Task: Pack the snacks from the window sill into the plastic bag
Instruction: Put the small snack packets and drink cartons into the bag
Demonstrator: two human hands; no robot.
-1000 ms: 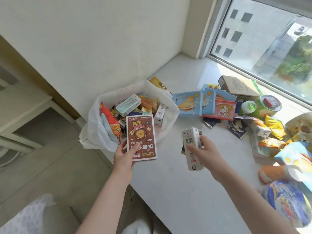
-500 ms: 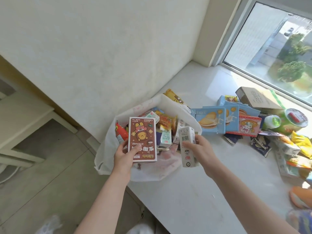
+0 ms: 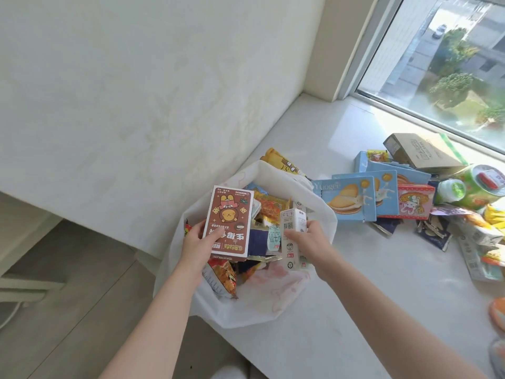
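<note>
A white plastic bag [image 3: 276, 305] sits open at the sill's left end, filled with several snack packs. My left hand [image 3: 197, 243] grips a brown snack box [image 3: 230, 224] with a cartoon bear by its lower left corner, over the bag's mouth. My right hand [image 3: 308, 240] holds a slim white milk carton [image 3: 293, 236] upright over the bag, just right of the brown box. Blue biscuit boxes [image 3: 352, 196] stand on the window sill [image 3: 355, 324] right of the bag.
More snacks lie along the sill's right side: a pink box [image 3: 415, 201], a cardboard box [image 3: 420, 151], green cups [image 3: 475, 190] and loose packets [image 3: 481, 242]. The window [image 3: 448, 61] runs behind them. A white wall [image 3: 136, 91] stands left of the bag, floor [image 3: 68, 310] below.
Both hands moved forward and left with their items, from in front of the bag to directly over its open mouth. The view shifted left, so the right-hand pile slid toward the frame edge.
</note>
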